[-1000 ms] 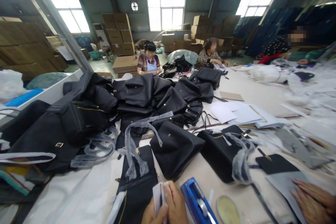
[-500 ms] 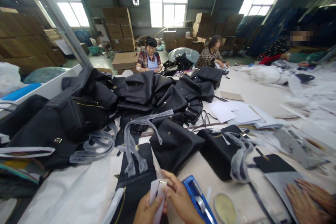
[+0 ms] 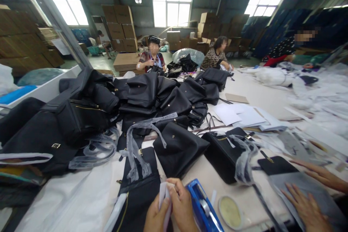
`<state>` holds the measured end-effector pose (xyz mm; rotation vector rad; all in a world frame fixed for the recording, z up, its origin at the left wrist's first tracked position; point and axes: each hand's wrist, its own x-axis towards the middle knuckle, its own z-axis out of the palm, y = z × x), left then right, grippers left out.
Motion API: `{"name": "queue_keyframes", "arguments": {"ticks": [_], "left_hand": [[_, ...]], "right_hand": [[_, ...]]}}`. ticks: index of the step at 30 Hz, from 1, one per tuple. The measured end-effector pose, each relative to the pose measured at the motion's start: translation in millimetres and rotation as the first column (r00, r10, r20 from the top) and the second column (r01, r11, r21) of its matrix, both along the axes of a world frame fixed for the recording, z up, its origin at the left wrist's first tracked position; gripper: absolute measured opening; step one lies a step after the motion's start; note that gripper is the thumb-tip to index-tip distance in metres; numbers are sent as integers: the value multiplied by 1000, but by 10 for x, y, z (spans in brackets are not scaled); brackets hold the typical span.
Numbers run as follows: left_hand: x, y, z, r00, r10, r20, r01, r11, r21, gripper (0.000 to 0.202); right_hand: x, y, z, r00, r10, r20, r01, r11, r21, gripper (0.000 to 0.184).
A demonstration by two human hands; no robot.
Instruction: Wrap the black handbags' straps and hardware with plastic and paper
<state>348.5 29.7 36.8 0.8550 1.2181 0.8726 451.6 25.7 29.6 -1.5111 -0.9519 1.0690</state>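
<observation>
A white folded strip, like thin foam or paper point(image 3: 163, 193), is pinched between both hands at the bottom centre. My left hand point(image 3: 154, 214) is closed around its near side, thumb on top. My right hand point(image 3: 183, 203) grips its far right edge with the fingers curled. What the strip wraps, if anything, is hidden by my fingers. Beneath and to the left lies a black bag point(image 3: 141, 192) with a gold zip and straps in clear plastic wrap point(image 3: 136, 166). Right beside my right hand stands a blue tape dispenser point(image 3: 203, 206).
Black bags point(image 3: 143, 92) are heaped across the table. A round tin-like dish point(image 3: 230, 212) sits right of the dispenser. At the right edge, a co-worker's hands point(image 3: 306, 203) rest over a grey sheet point(image 3: 304, 185) on a black bag. White sheets point(image 3: 236, 114) lie further back.
The strip has turned more upright and my fingers have closed over the gold piece that showed on it. The co-worker's hands at the right have moved apart. The view has shifted slightly.
</observation>
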Motion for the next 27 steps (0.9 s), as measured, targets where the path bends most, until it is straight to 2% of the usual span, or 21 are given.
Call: {"name": "queue_keyframes", "arguments": {"ticks": [4, 7, 10, 12, 15, 18, 20, 24, 27], "left_hand": [[-64, 27, -13, 999, 17, -51, -17, 1000, -5, 63], [-114, 52, 24, 997, 26, -71, -27, 1000, -10, 61], [-115, 59, 118, 999, 36, -23, -37, 999, -38, 61], [-98, 55, 173, 999, 38, 7, -38, 999, -36, 61], [-78, 40, 180, 999, 42, -26, -41, 999, 4, 59], [-75, 12, 76, 993, 24, -118, -17, 998, 65, 54], [-69, -13, -32, 984, 28, -177, -6, 992, 122, 51], [-41, -66, -234, 945, 110, -308, -15, 955, 296, 40], [-31, -90, -341, 913, 105, -394, 49, 931, 362, 31]], "right_hand": [[-28, 4, 54, 1000, 21, 10, -22, 1000, 21, 22], [-15, -21, 57, 991, 55, -118, -56, 998, -7, 23], [25, -70, 46, 972, 62, -226, -76, 996, -52, 29], [46, -101, 40, 974, 61, -217, -76, 995, -63, 25], [46, -123, 29, 994, 15, -104, -21, 998, -59, 20], [24, -119, -1, 998, -45, 32, 46, 998, -31, 18], [12, -110, -39, 997, -59, 56, 61, 998, -33, 19], [4, -83, -142, 995, -86, -42, 83, 995, -62, 22], [0, -63, -201, 978, -143, -152, 128, 986, -104, 22]]}}
